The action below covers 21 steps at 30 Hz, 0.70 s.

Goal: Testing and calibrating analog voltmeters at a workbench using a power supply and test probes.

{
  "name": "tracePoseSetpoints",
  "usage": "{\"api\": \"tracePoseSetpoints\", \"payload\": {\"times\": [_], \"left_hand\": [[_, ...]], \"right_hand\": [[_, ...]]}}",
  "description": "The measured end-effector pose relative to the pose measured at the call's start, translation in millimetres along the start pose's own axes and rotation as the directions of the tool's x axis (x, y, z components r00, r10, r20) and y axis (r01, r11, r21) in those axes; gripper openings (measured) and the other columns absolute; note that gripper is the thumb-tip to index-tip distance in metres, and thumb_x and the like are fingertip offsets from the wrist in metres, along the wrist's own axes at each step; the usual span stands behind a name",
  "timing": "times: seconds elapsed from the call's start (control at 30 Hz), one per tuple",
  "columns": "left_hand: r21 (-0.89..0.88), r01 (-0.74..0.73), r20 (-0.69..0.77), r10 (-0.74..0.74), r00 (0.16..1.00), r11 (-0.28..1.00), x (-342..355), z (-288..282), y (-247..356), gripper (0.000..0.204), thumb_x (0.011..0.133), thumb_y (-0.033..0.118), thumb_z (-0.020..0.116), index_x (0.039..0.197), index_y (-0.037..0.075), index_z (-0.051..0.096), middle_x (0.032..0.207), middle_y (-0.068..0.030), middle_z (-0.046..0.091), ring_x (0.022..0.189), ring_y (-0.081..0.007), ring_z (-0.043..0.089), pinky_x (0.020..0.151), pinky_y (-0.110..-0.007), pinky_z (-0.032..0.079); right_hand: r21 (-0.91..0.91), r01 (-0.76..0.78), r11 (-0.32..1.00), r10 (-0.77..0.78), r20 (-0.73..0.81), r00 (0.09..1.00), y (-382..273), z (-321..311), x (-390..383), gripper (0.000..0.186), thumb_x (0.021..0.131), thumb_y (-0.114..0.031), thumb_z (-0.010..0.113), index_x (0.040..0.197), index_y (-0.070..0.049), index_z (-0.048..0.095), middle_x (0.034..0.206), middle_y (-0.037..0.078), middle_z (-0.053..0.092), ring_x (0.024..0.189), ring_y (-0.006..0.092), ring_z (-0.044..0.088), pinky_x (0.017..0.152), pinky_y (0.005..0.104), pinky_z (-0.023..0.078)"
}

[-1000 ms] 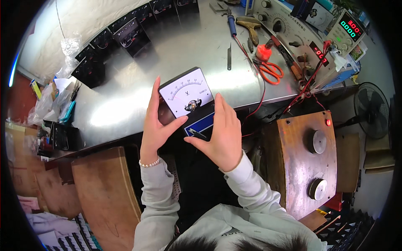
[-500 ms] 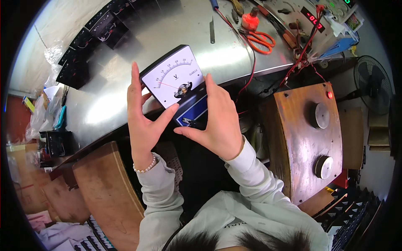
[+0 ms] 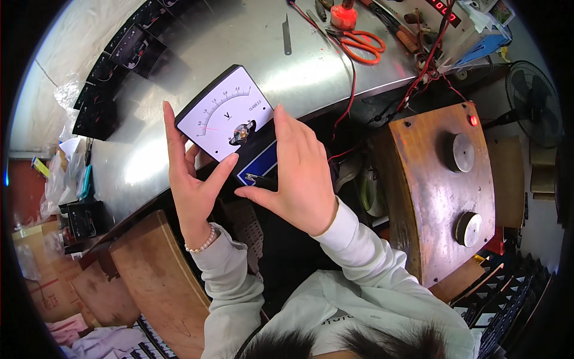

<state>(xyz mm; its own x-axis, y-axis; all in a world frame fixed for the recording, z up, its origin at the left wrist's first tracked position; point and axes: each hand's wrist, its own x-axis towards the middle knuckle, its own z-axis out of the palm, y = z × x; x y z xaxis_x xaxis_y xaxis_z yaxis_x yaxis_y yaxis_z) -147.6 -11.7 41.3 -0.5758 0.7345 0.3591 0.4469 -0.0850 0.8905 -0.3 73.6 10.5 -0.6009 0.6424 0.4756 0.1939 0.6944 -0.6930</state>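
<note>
A panel voltmeter (image 3: 220,107) with a white dial, thin red needle and black case is held tilted above the bench's front edge. Its needle rests near the low end of the scale, and the round mechanism shows in a cut-out at the dial's lower part. My left hand (image 3: 194,182) grips the case's left side, thumb at the lower corner. On the right side my right hand (image 3: 304,173) closes round the lower part, where a blue panel with a white border (image 3: 261,166) shows. The fingertips behind the case are partly hidden.
Several black meter housings (image 3: 95,116) line the metal bench (image 3: 140,161) at the far left. Orange-handled scissors (image 3: 363,48), a blade (image 3: 287,37) and a red bottle (image 3: 343,17) lie at the back right. A wooden box with two knobs (image 3: 439,191) stands right; a fan (image 3: 534,99) is behind it.
Both hands have shifted left with the voltmeter, keeping their hold. The whole view has also moved a little, so the bench tools sit slightly higher and further left.
</note>
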Motion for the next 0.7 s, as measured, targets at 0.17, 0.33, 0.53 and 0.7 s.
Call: {"api": "tracePoseSetpoints", "payload": {"times": [0.17,0.33,0.53,0.7], "left_hand": [[-0.036,0.026,0.004,-0.026,1.000,0.999,0,-1,-4,0.111,0.073,-0.010,0.075,0.162,0.010,0.011,0.141,-0.0155,0.049,0.120,-0.0239,0.058,0.093,-0.035,0.054],[-0.096,0.036,0.012,-0.035,0.999,0.995,-2,-2,-13,0.112,0.074,-0.012,0.073,0.162,0.010,0.008,0.141,-0.0165,0.049,0.121,-0.0254,0.059,0.098,-0.037,0.053],[-0.142,0.000,0.010,0.001,1.000,0.990,-3,0,-14,0.111,0.074,-0.012,0.074,0.162,0.010,0.010,0.140,-0.0159,0.049,0.124,-0.0268,0.057,0.101,-0.038,0.051],[0.466,-0.298,0.074,0.299,0.951,0.833,-15,11,21,0.106,0.068,-0.001,0.083,0.158,0.006,0.028,0.154,-0.0261,0.038,0.131,-0.0365,0.052,0.102,-0.043,0.049]], "right_hand": [[-0.019,-0.022,1.000,0.021,-0.010,1.000,-1,3,0,0.121,0.056,-0.030,0.095,0.149,0.010,0.029,0.140,0.024,0.048,0.127,0.0410,0.049,0.102,0.0463,0.041],[-0.028,-0.020,0.999,0.019,-0.015,1.000,0,6,0,0.121,0.055,-0.029,0.095,0.149,0.009,0.030,0.139,0.024,0.048,0.126,0.0407,0.049,0.103,0.0464,0.040],[-0.049,-0.010,0.999,0.009,-0.028,1.000,1,9,-2,0.122,0.054,-0.027,0.095,0.150,0.008,0.029,0.138,0.025,0.048,0.125,0.0406,0.050,0.103,0.0464,0.041],[0.309,-0.069,0.949,0.104,-0.099,0.990,12,11,-1,0.116,0.061,-0.019,0.091,0.151,0.010,0.024,0.143,0.027,0.044,0.131,0.0434,0.045,0.107,0.0481,0.039]]}}
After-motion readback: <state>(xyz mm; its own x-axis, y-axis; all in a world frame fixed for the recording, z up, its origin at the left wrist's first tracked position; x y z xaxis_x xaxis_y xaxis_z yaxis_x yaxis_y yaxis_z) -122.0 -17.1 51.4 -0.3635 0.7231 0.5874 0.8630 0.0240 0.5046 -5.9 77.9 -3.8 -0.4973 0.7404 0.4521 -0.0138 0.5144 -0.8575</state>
